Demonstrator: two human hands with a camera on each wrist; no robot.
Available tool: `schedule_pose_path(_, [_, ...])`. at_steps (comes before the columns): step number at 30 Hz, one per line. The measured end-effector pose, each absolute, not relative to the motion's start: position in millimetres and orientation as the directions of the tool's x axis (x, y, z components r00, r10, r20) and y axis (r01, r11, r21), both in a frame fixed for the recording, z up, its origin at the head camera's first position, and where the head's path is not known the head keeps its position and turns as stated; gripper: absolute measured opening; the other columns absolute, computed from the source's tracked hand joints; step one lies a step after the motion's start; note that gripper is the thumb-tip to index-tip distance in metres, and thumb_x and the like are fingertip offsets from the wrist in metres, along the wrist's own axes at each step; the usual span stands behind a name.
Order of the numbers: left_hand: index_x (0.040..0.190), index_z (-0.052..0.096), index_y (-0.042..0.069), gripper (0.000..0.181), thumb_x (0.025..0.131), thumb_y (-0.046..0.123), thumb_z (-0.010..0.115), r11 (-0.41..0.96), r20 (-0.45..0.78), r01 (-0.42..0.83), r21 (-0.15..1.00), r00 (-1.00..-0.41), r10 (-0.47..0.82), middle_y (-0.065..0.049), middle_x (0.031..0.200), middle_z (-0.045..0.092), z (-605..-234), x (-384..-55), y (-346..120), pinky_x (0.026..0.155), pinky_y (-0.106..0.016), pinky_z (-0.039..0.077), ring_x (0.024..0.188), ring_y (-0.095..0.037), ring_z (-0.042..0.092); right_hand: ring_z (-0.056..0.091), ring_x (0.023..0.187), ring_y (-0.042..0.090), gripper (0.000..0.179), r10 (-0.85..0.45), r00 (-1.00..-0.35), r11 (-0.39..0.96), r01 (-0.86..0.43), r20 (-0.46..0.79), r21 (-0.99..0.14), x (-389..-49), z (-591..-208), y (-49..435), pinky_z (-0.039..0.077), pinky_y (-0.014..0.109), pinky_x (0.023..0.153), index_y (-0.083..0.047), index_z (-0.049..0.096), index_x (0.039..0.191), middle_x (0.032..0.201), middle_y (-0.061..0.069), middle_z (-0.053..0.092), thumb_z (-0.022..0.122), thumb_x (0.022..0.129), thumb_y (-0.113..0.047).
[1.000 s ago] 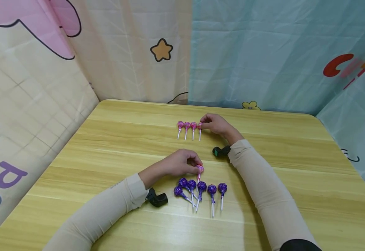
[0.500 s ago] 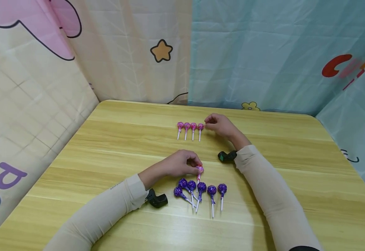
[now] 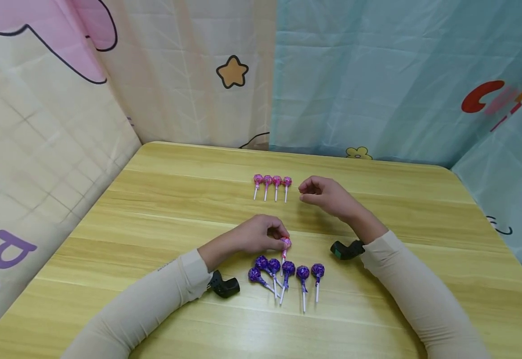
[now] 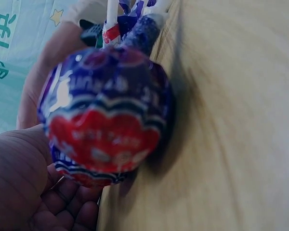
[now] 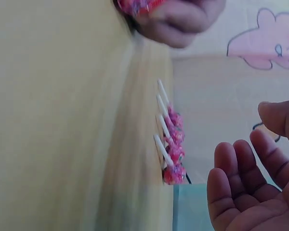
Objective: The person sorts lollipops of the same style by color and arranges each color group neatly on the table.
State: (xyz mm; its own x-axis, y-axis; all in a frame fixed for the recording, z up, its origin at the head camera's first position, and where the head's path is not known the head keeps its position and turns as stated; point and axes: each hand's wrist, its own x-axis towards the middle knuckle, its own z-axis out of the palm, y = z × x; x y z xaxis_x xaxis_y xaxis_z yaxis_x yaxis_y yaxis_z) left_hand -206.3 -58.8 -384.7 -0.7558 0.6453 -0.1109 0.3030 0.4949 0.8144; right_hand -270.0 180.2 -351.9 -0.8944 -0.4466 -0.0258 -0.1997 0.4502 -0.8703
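- Row of four pink pops [image 3: 277, 180]: side by side on the wood table [image 3: 189, 199], toward its far edge, sticks toward the person.
- Left hand [image 3: 258, 233]: thumb and fingertip pinch the head of a fifth pink pop [image 3: 285, 243]; its stick points toward the purple bunch.
- Purple pops [image 3: 288, 268]: six, on the near side of the left hand; the four on the left bunched, the two on the right lying apart.
- Right hand [image 3: 330, 197]: just right of the row, clear of it; fingers loosely curved, thumb standing apart from them.
- Beige sleeves [image 3: 153, 294] cover both arms, with a black device [image 3: 226, 286] at each wrist.
- Printed cloth [image 3: 247, 109] hangs behind.
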Motion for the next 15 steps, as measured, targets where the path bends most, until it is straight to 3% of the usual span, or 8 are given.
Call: schedule_pose_path(15, [0.096, 0.071, 0.016, 0.008, 0.091, 0.021, 0.075, 0.479, -0.106, 0.297, 0.826, -0.753, 0.649, 0.007, 0.088, 0.068, -383.1, -206.0, -58.2, 0.076, -0.028, 0.052, 0.083, -0.011, 0.063, 0.062, 0.099, 0.021, 0.021, -0.511, -0.859, 0.497, -0.256, -0.041, -0.829, -195.0, -353.7, 199.3, 0.052, 0.035, 0.085, -0.002, 0.063, 0.111, 0.103, 0.007, 0.066, 0.068, 0.095, -0.014])
